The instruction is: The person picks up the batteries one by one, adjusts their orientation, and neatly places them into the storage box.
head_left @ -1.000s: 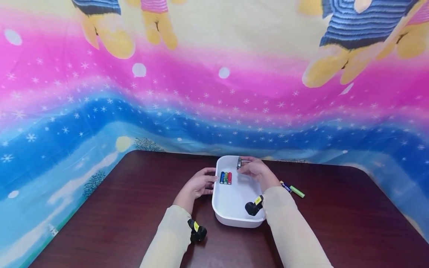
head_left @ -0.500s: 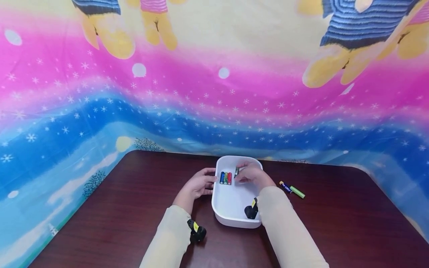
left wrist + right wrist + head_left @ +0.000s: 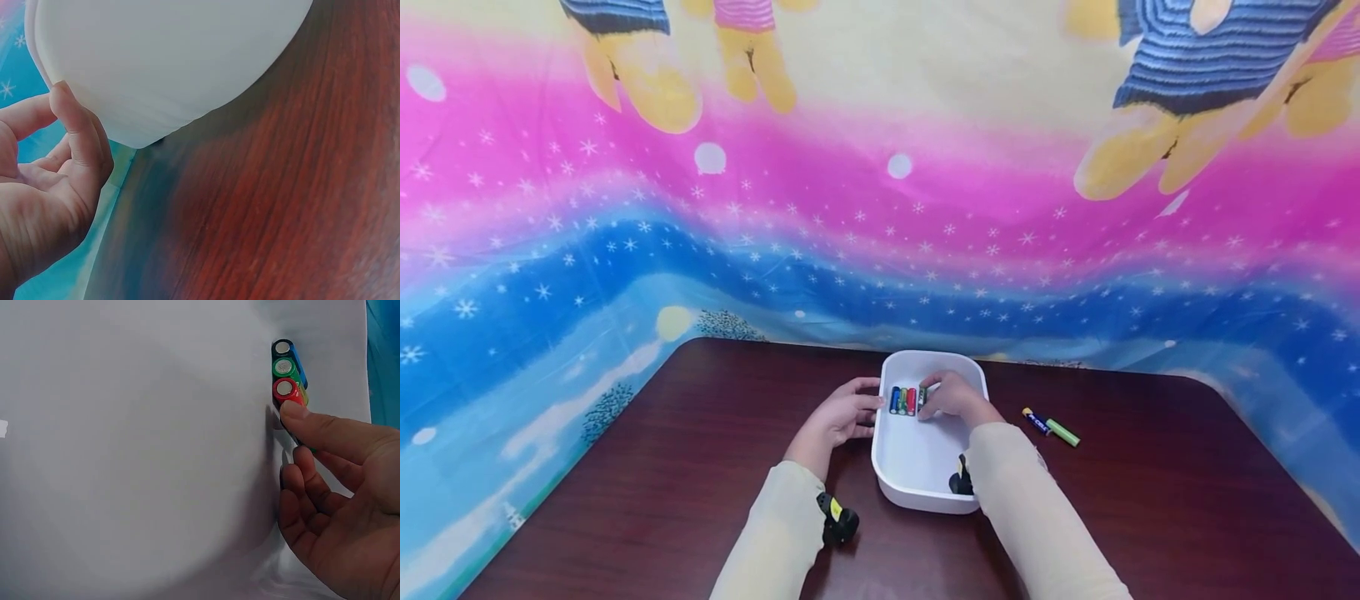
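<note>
A white tray [image 3: 925,458] sits on the table, with a blue battery [image 3: 896,400], a green battery [image 3: 903,401] and a red battery [image 3: 912,401] side by side near its left wall. My right hand [image 3: 955,398] reaches inside and pinches a dark green battery [image 3: 922,397] just right of the red one. In the right wrist view, thumb and fingers mostly hide that battery; whether it touches the red one I cannot tell. My left hand [image 3: 842,412] holds the tray's left side by the rim, fingertips against the outer wall [image 3: 125,75] of the tray.
To the right of the tray, a dark blue battery [image 3: 1036,421] and a light green battery [image 3: 1063,432] lie end to end on the dark wood table [image 3: 1150,483]. A printed cloth [image 3: 820,217] hangs behind the table.
My right hand has moved left and toward me inside the tray, bringing the dark green battery from near the right wall to beside the row. The left hand keeps its place.
</note>
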Available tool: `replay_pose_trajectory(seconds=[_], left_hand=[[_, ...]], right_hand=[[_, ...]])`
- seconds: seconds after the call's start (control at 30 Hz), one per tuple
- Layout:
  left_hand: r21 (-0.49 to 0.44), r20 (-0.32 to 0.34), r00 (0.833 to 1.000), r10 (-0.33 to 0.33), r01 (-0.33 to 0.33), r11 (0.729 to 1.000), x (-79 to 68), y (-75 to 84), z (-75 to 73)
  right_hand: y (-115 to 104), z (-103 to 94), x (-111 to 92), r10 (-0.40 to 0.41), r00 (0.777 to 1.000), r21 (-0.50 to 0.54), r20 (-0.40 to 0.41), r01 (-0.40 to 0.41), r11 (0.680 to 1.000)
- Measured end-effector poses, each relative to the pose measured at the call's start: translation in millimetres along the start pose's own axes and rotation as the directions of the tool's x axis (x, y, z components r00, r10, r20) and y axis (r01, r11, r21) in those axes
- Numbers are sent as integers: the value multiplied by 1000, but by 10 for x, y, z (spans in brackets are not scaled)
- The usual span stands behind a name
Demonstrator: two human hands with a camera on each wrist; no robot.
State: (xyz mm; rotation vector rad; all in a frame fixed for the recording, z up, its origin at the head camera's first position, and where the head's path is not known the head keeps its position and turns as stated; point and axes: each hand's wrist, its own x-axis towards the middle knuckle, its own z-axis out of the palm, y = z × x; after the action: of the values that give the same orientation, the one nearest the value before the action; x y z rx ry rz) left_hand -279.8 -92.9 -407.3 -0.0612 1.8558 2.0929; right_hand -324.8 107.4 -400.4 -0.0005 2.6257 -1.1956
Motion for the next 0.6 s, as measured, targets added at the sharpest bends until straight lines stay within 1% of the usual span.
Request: replay_pose_trajectory(seconds=[0.13,0.33,0.6], left_hand=[[-3,9,1000,3,-3,1000,7,-1,-1],[-10,4,1000,-3,3,1000,11,-1,-1],[-4,17,1000,4,-4,1000,0,7,8]], right_hand=[[6,6,-4,-10,1000,-18,12,10,1000],[-11,10,-20,-13,999,-33,30,14,999],[3,22,3,-25,999,-59,45,27,998]])
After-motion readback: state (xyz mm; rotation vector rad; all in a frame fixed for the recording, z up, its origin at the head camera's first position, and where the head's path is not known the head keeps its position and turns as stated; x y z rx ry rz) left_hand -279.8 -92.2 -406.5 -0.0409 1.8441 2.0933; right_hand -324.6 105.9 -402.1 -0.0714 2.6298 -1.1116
